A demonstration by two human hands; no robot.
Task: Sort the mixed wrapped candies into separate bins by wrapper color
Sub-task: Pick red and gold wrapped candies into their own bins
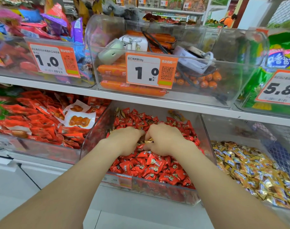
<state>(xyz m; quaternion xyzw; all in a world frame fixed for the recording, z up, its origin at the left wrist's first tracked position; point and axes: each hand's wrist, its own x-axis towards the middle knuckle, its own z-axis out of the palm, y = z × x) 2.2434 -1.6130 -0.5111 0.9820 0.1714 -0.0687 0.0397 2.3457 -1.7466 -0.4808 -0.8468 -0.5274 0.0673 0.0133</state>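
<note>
A: Entry one: legible labels?
B: At 12 o'clock from the hands, an orange price tag (pixel 150 71) reads "双汇鸡肉肠58g", "1.0", with a QR code. It hangs on the clear upper bin (pixel 231 93), which holds orange sausages (pixel 132 89). A white adapter (pixel 132 42) lies on top of them. At 10 o'clock, a second tag (pixel 53 59) reads "1.0"; its small print is too blurred to read. At 2 o'clock, a third tag (pixel 279 88) reads "5.8" and stands before green bags (pixel 279 52).
A: Entry two: task stock?
B: Red-wrapped candies (pixel 157 166) fill the centre bin (pixel 174 195) on the lower shelf, with a few gold wrappers at its back, 11 o'clock. Gold-wrapped candies (pixel 250 169) lie in the next bin (pixel 231 126), at 3 o'clock.
A: Entry three: hands?
B: Left hand (pixel 126 139): knuckles up, fingers curled down into the red pile. The tips are buried, so I cannot tell whether it grips anything. Right hand (pixel 164 139): just beside it, fingers curled. Thumb and forefinger seem to pinch a gold-wrapped piece (pixel 148 140) between the two hands, though the spot is crowded.
A: Entry four: surroundings?
B: At 9 o'clock, red snack packs (pixel 33 119) with two clear-fronted packs (pixel 79 120) on top. Both forearms cross the centre bin's front rim.
</note>
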